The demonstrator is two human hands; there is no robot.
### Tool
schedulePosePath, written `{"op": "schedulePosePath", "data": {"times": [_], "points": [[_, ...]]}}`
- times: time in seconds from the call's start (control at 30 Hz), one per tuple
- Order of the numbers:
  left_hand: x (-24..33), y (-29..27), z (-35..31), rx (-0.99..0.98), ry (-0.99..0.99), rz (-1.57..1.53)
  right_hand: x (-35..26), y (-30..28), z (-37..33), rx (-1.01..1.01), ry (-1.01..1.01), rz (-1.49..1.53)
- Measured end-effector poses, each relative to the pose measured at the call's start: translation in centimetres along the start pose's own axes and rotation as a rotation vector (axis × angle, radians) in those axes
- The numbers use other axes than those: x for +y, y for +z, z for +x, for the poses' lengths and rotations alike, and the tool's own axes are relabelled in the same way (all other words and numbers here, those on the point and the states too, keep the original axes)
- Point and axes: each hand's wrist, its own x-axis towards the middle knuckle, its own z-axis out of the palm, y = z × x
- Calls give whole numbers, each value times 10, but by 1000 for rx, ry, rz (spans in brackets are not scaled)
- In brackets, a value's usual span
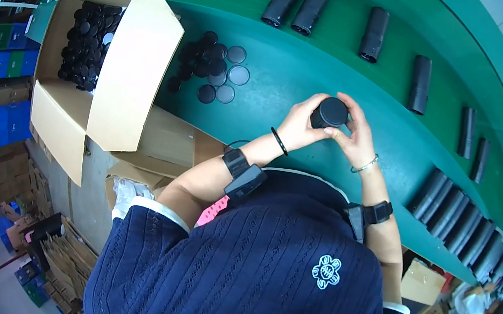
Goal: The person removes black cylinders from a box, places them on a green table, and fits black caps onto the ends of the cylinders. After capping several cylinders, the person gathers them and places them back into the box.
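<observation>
Green conveyor belt (292,71) — black tubes (374,34) lying spaced along it, loose black round caps (212,67) heaped near open cardboard box (136,71).

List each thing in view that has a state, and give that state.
Black tube: upright, capped, held by both hands.
Left hand: gripping the tube.
Right hand: gripping the tube.
Cardboard box: open, holding black caps.
Loose caps: piled flat on the belt.
Other tubes: lying down.

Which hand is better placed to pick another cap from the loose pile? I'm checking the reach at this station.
Probably the left hand. The loose black caps lie on its side of the green table, while the right hand sits beyond the black tube both hold.
</observation>
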Motion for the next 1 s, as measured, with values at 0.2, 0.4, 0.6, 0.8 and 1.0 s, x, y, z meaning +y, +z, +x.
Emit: {"op": "schedulePosePath", "data": {"times": [0.2,0.4,0.6,0.8,1.0], "points": [[-13,8,-12,2,91,70,5,-2,-11,-66,20,43],[-6,5,-20,-108,68,11,4,-9,-23,-128,14,-63],[-5,14,-24,-35,82,69,9,-6,-30,-49,-37,-122],[-4,8,-16,-84,44,41,6,-2,-27,4,2,20],[-4,18,-18,-11,118,112,3,-6,-21,13,-28,-65]]}}
